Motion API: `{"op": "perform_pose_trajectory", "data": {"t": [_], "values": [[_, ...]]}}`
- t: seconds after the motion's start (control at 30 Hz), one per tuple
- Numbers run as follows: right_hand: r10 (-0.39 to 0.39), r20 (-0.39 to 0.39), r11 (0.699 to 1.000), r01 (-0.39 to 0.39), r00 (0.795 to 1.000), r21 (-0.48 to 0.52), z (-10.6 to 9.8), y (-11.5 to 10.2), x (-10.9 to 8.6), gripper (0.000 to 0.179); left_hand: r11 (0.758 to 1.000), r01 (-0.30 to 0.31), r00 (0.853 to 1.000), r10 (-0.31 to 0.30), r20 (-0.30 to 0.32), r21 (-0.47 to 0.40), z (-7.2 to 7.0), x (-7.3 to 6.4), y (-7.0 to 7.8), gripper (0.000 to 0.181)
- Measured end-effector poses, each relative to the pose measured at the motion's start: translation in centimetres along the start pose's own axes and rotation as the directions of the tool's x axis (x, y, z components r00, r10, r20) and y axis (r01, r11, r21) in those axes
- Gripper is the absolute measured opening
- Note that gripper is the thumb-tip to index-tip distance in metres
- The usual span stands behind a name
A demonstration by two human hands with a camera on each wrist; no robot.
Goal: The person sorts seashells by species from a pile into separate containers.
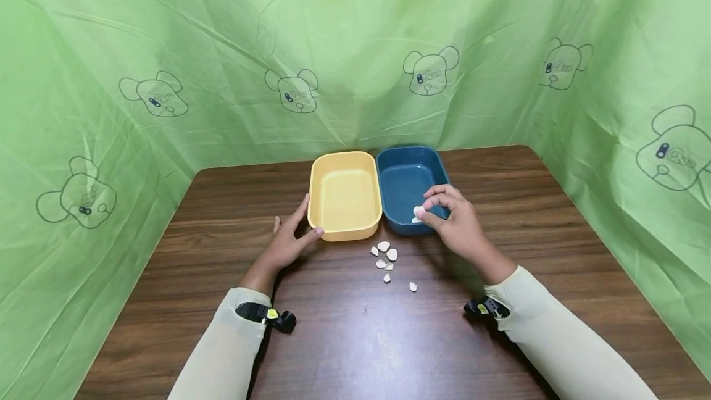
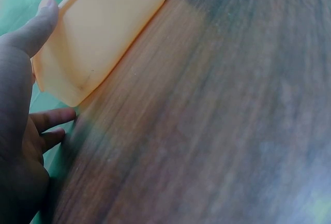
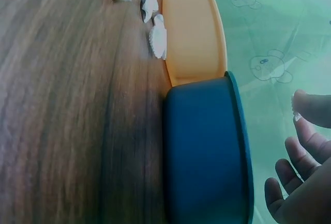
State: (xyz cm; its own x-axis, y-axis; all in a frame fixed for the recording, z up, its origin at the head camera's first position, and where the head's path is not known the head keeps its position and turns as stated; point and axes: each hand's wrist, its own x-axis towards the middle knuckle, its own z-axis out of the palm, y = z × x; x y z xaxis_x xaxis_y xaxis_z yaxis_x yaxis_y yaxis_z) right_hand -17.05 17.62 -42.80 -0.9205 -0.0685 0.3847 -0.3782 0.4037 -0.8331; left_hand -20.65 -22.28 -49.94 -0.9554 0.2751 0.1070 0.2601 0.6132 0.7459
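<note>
My right hand [image 1: 461, 224] is over the near right part of the blue bin [image 1: 405, 183]. Between thumb and forefinger it pinches a small white seashell [image 1: 419, 210]; the right wrist view shows that shell's edge [image 3: 296, 111] above the bin's rim. Another white piece [image 1: 415, 220] shows just beneath it, over the bin. My left hand [image 1: 286, 244] rests at the near left corner of the yellow bin [image 1: 345, 235], thumb on the rim and fingers fairly straight along the side. On the table, several loose white seashells [image 1: 392, 255] lie in front of the bins.
The two bins stand side by side at the back of the brown wooden table [image 1: 344, 326]. Behind and around the table hangs a green curtain [image 1: 355, 48] printed with bear heads. One seashell [image 1: 413, 287] lies apart, nearer the front.
</note>
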Motion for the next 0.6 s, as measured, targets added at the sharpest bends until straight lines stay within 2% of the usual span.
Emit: {"op": "perform_pose_trajectory", "data": {"t": [0.23, 0.6], "values": [[0.029, 0.015, 0.999, -0.028, 0.999, -0.023, 0.4, 0.1, 1.2, 0.016, 1.0, 0.003, 1.0, -0.003, 0.0, 0.0, 0.0, -0.1, 0.0, 0.092], [0.052, 0.012, 0.986, -0.05, 0.999, -0.161, 0.9, 0.2, 3.2, 0.016, 1.0, 0.006, 1.0, -0.005, 0.002, -0.008, -0.1, 0.0, 0.1, 0.092]]}}
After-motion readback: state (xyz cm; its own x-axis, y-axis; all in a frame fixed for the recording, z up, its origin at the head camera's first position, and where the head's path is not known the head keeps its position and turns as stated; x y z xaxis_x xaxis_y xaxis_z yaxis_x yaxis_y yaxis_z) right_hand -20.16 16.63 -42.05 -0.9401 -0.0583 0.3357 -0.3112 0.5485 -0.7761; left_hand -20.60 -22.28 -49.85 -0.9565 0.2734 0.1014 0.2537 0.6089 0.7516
